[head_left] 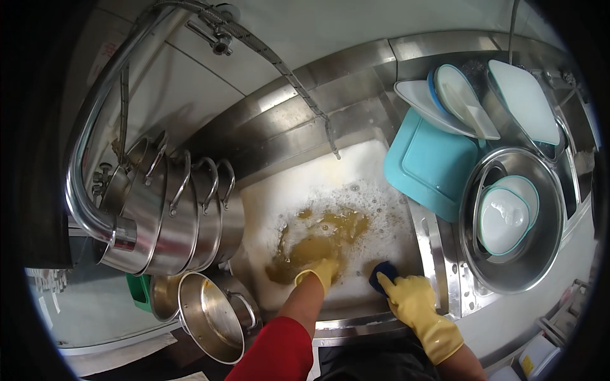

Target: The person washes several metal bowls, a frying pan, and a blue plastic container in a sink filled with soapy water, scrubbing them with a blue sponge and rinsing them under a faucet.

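Both my hands wear yellow rubber gloves. My left hand [326, 273] reaches into the foamy, brownish water [311, 249] of a steel sink. Its fingers are under the surface, so whatever they touch is hidden. Near the sink's front right corner, my right hand [410, 297] grips a dark blue scrubbing pad [382, 277] just above the suds. White foam [356, 159] spreads over the far part of the basin.
Nested steel pots [168, 216] stand left, beneath a curved faucet [79, 159]; a smaller pot [213, 317] sits nearer. A hose [286, 73] hangs over the sink. On the right are a turquoise tray [432, 162] and a steel bowl [546, 247] holding small white bowls [503, 220].
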The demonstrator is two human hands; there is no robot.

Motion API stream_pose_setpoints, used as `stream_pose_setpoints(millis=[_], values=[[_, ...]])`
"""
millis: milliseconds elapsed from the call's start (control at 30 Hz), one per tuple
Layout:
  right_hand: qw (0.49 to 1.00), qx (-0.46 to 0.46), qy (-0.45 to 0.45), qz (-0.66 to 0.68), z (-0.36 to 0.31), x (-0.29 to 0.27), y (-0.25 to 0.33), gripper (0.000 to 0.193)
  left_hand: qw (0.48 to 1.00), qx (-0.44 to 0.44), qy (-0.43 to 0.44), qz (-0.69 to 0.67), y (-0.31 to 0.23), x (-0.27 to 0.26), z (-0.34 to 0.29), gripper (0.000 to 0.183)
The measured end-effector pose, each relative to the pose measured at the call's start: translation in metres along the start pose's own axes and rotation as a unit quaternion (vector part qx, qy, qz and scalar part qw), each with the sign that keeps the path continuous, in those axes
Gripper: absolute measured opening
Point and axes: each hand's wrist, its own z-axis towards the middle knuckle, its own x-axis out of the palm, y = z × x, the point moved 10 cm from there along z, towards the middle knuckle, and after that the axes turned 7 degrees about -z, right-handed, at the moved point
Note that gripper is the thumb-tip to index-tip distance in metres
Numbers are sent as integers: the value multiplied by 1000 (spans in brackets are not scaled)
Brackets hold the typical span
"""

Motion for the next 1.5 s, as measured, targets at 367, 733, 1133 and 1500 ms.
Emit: stream_pose_setpoints(millis=[367,733,1133,1500], values=[[999,-23,-30,-1,1,-2,4,50,990,138,-10,24,-187,-109,17,51],[1000,-12,28,-5,5,8,1,53,986,-100,-129,-24,74,-163,99,61],[999,-34,-3,7,3,1,0,54,983,-159,-77,-51,119,-83,72,64],[999,-40,-34,2,-5,-12,6,40,831,-86,4,-549,-42,-39,-28,62]])
